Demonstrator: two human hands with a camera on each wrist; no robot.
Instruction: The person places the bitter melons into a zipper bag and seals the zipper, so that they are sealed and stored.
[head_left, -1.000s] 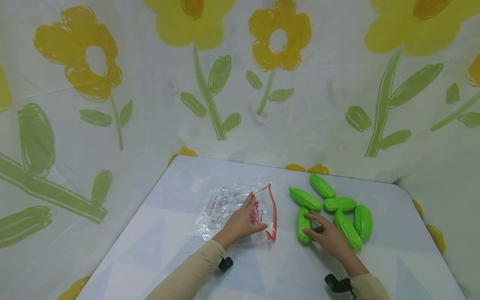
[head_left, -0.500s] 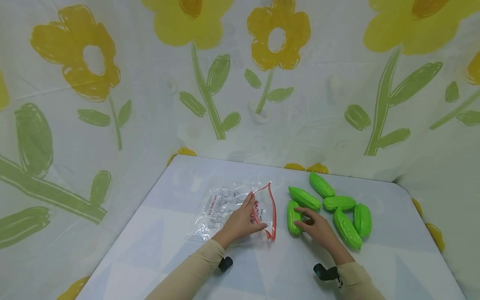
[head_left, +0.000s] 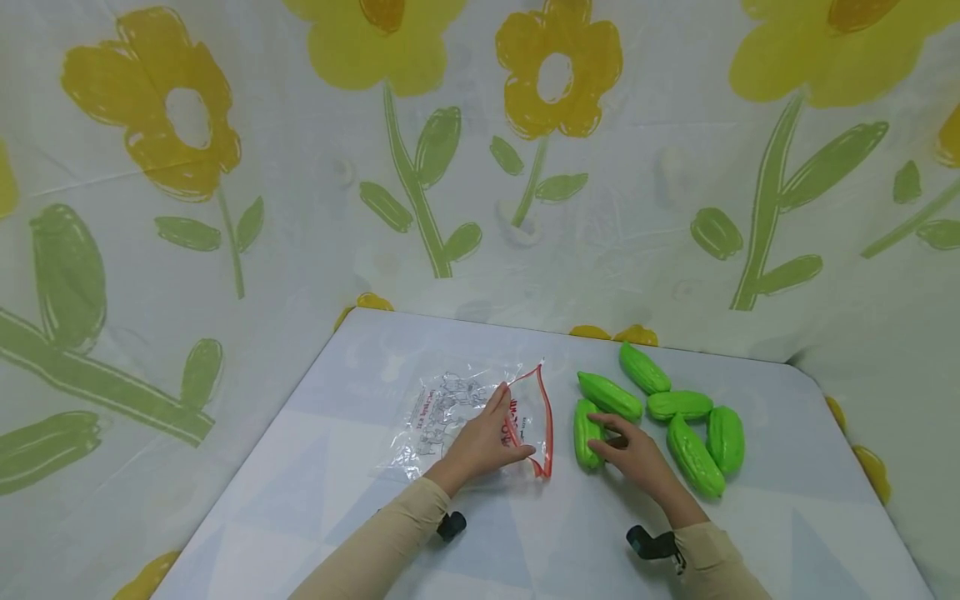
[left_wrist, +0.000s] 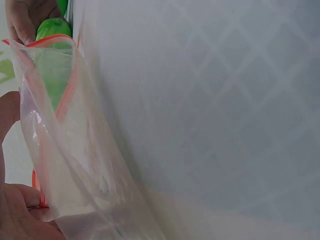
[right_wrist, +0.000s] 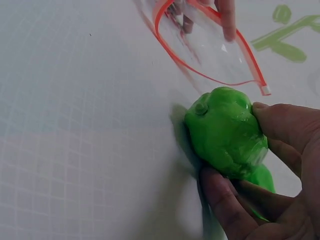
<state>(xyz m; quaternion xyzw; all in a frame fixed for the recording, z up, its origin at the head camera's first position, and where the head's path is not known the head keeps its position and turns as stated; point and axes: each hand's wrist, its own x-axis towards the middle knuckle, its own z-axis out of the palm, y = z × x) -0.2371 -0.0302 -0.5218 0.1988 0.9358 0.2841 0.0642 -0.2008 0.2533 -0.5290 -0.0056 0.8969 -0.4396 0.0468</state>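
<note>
My left hand (head_left: 483, 446) holds a clear zip bag (head_left: 442, 417) with a red-edged mouth, which lies on the table. In the left wrist view, curled fingers (left_wrist: 22, 200) pinch the bag's red edge, and the mouth gapes. My right hand (head_left: 637, 458) grips a green ribbed toy vegetable (head_left: 587, 435), long and lumpy like a bitter melon, just right of the bag's mouth. The right wrist view has thumb and fingers on opposite sides of the toy vegetable (right_wrist: 227, 132), its end facing the red-rimmed opening (right_wrist: 200, 70). The end is apart from the rim there.
Several more green toy vegetables lie to the right: one (head_left: 609, 397) just behind the held one, another (head_left: 696, 458) beside my right hand, others (head_left: 645, 369) farther back. The white table (head_left: 352, 367) meets a flower-printed curtain (head_left: 637, 208) at its back edge.
My right hand has moved left with the green toy vegetable, away from the others and closer to the bag's mouth, then stayed nearly still. The left hand and bag have hardly moved.
</note>
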